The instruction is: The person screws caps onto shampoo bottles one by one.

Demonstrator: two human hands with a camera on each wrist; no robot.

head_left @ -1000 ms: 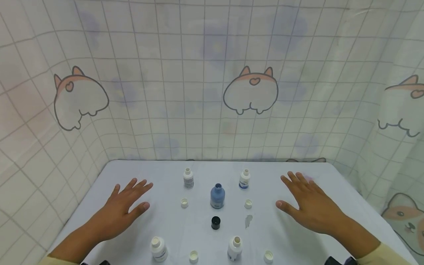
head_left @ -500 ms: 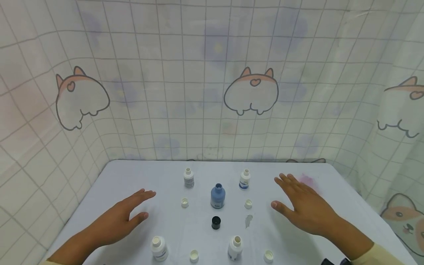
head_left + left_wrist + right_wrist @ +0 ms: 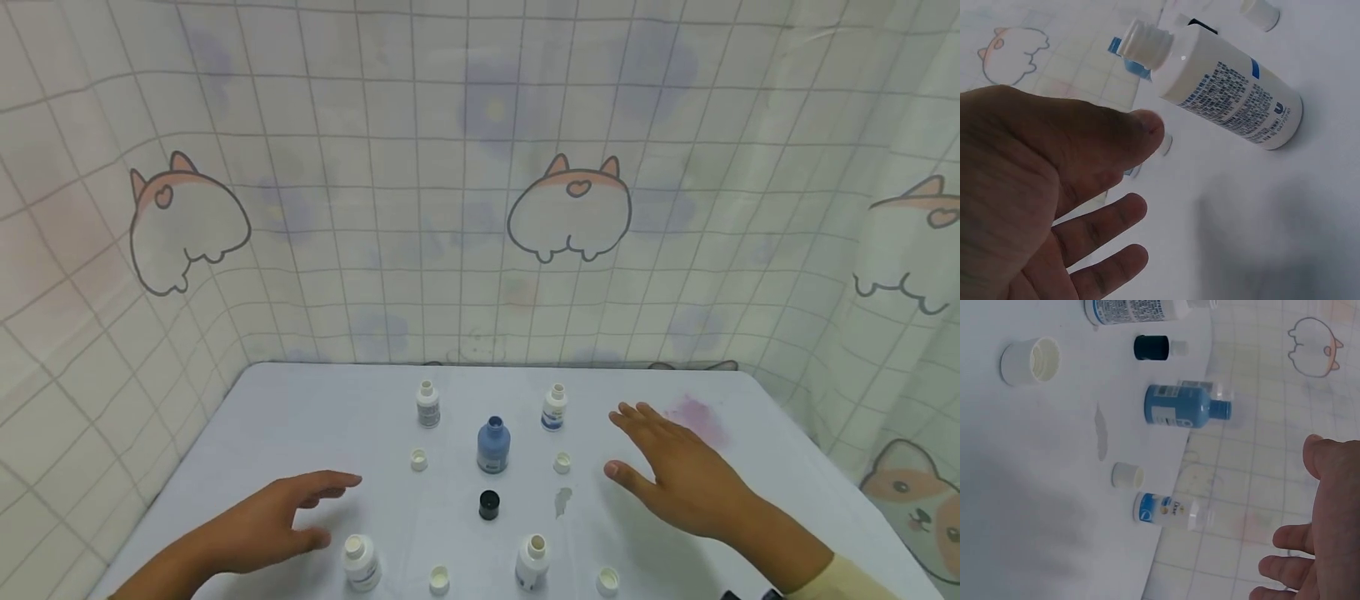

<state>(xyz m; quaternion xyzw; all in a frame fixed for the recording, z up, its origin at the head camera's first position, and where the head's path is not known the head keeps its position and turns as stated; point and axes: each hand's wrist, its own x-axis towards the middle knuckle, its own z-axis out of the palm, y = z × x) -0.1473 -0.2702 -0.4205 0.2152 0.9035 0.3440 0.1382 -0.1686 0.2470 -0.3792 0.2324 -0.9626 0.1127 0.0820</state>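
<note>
On the left of the white table (image 3: 315, 396), the left hand (image 3: 262, 527) hangs with thumb and fingers spread apart, holding nothing. Just beyond its thumb stands the white front-left bottle (image 3: 362, 568), upright and uncapped, its threaded neck bare; the two do not touch. If the hand came across low, the thumb could knock the neck and tip the bottle, spilling whatever it may hold. Next come the rear-left cap (image 3: 418, 460), the small rear-left bottle (image 3: 428, 408) and the front-left cap (image 3: 439, 582); a light cap like these could skid or roll if brushed by a fingertip. In the middle, the black cap (image 3: 489, 505) sits in front of the uncapped blue bottle (image 3: 493, 450). Further right stand the white front-right bottle (image 3: 532, 567) and the rear-right bottle (image 3: 553, 410), both uncapped, then the rear-right cap (image 3: 562, 463) and front-right cap (image 3: 608, 582). The right hand (image 3: 686, 487) hangs last, holding nothing, fingers extended, thumb apart. The white caps look alike, so a mismatch could jam on the thread.
</note>
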